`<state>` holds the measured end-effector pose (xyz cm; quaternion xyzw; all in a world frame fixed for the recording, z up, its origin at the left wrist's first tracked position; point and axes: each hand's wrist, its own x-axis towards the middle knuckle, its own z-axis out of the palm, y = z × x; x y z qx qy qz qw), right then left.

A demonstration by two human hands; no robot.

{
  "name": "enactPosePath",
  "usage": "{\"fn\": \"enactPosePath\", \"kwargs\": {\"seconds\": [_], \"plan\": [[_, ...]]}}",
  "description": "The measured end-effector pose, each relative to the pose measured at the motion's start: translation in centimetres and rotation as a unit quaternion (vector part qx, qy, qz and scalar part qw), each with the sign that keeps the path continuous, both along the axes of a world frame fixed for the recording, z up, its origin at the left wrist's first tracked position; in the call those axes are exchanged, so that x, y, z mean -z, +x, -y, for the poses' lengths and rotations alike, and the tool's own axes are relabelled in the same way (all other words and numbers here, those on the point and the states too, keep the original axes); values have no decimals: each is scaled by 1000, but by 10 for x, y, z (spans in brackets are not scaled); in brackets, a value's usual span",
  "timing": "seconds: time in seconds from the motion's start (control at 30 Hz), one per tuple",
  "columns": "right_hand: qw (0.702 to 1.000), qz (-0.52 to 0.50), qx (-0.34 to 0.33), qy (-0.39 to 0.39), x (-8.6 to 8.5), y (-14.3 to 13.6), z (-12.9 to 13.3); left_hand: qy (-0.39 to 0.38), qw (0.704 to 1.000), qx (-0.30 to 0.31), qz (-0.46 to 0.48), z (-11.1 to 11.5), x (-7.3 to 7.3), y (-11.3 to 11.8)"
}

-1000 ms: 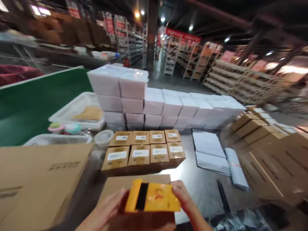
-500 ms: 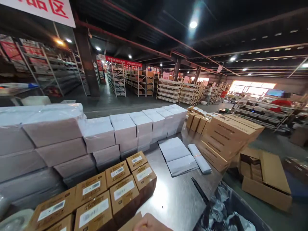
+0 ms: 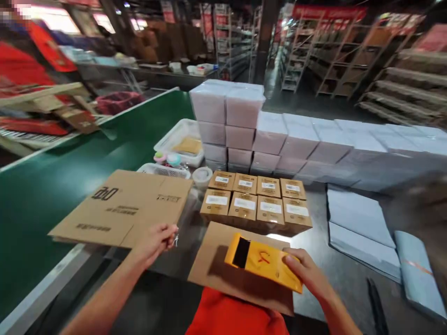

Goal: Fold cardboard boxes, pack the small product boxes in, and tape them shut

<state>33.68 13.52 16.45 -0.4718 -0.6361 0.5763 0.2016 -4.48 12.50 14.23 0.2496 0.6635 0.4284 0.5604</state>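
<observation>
In my right hand (image 3: 302, 270) is a flat yellow packet (image 3: 267, 263) with a black panel near its left end and a red mark. My thumb lies on its top face. Below the packet, a plain brown cardboard sheet (image 3: 209, 253) lies at the table's front edge. My left hand (image 3: 159, 239) is closed, fingertips pinched, over the right edge of a flat printed carton (image 3: 122, 204). A small whitish bit shows at those fingertips; I cannot make out what they hold. Two rows of small labelled brown boxes (image 3: 256, 195) stand behind the sheet.
White wrapped stacks (image 3: 272, 135) line the table's back. To the left runs a green conveyor belt (image 3: 104, 153). Grey mailing bags (image 3: 363, 223), a rolled bundle (image 3: 419, 270) and a black pen-like object (image 3: 375, 302) lie right. A person in red (image 3: 28, 60) is at far left.
The view has swung left, bringing the conveyor and flat carton into sight. Earlier only one hand showed at the bottom edge, by a piece of cardboard; now both hands and the yellow packet are visible.
</observation>
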Motion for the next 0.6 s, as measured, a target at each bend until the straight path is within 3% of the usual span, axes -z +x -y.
{"fn": "enactPosePath", "kwargs": {"seconds": [0.1, 0.2, 0.43, 0.6], "plan": [[999, 36, -29, 12, -11, -12, -5, 1, 999, -31, -25, 10, 13, -38], [997, 69, -34, 21, -17, -26, -8, 15, 998, -43, -43, 16, 40, -44], [994, 107, -18, 8, -11, -24, -7, 8, 995, -52, -90, 12, 112, -32], [993, 120, -14, -15, -15, -23, -7, -8, 994, 6, -105, 16, 159, 13]]}}
